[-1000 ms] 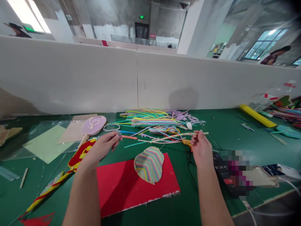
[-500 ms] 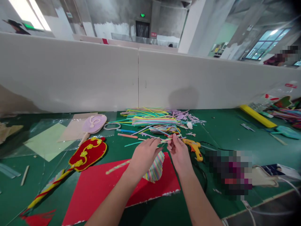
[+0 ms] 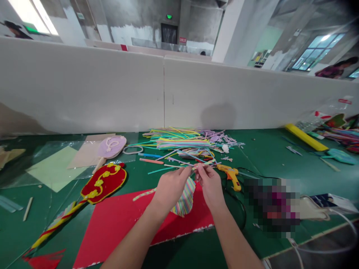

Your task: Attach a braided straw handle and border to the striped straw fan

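Note:
Above a red sheet (image 3: 112, 231), my left hand (image 3: 174, 186) and my right hand (image 3: 209, 183) meet with fingertips pinched on thin pastel strips (image 3: 209, 163). A striped pastel piece (image 3: 185, 200) shows under and between my hands, over the sheet. To the left of my left hand, a twisted pastel stick (image 3: 144, 194) pokes out; its other end is hidden. Just right of my right hand lies a yellow glue gun (image 3: 231, 176). Behind my hands is a pile of colored strips (image 3: 182, 143).
On the left lie a red fan with yellow flowers (image 3: 105, 181), a purple fan (image 3: 112, 146) and a green sheet (image 3: 57, 168). A yellow bar (image 3: 305, 137) and a clear bottle (image 3: 336, 110) stand out at the right. A white partition (image 3: 112, 89) runs behind.
My right hand's fingers have shifted slightly left, closer to my left fingertips. The twisted stick's visible end has drawn in toward my left hand.

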Tool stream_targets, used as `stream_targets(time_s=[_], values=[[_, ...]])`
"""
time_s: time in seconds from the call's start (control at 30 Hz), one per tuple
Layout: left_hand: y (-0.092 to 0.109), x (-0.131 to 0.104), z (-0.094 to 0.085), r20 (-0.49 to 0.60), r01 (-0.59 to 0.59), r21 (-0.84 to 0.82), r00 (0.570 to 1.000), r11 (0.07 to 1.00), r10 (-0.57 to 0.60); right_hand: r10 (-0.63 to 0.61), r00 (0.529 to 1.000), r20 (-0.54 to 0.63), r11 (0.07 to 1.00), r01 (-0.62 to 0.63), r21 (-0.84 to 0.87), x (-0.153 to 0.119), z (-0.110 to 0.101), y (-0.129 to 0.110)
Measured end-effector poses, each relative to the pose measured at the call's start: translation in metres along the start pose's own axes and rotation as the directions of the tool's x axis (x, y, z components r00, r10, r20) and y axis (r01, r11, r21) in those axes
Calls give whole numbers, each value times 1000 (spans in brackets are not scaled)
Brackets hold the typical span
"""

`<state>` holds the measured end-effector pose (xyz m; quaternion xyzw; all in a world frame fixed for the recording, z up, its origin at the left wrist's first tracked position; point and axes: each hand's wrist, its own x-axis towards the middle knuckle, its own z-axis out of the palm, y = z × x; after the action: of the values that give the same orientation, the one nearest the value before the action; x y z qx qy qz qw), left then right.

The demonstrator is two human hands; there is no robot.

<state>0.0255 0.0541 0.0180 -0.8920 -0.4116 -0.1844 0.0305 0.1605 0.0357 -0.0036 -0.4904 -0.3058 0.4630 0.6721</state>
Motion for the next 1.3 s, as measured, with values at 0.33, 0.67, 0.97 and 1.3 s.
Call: stream_targets(time_s=[0.33, 0.67, 0.97, 1.3], values=[[4, 4, -7, 281, 295, -698, 951, 653, -130, -92, 990, 109, 988, 104, -112, 3, -10, -4], [0, 5, -7, 469, 455, -869, 882, 196, 35, 8, 989, 144, 998, -17, 60, 7, -11, 0], [6, 1, 2, 52, 176, -257, 984, 950, -168, 60, 993, -100, 990, -46, 136, 9, -5, -1], [10, 3, 4, 179, 169, -266, 976, 949, -123, -10, 1000, 15, 999, 9, 32, 6, -8, -4]])
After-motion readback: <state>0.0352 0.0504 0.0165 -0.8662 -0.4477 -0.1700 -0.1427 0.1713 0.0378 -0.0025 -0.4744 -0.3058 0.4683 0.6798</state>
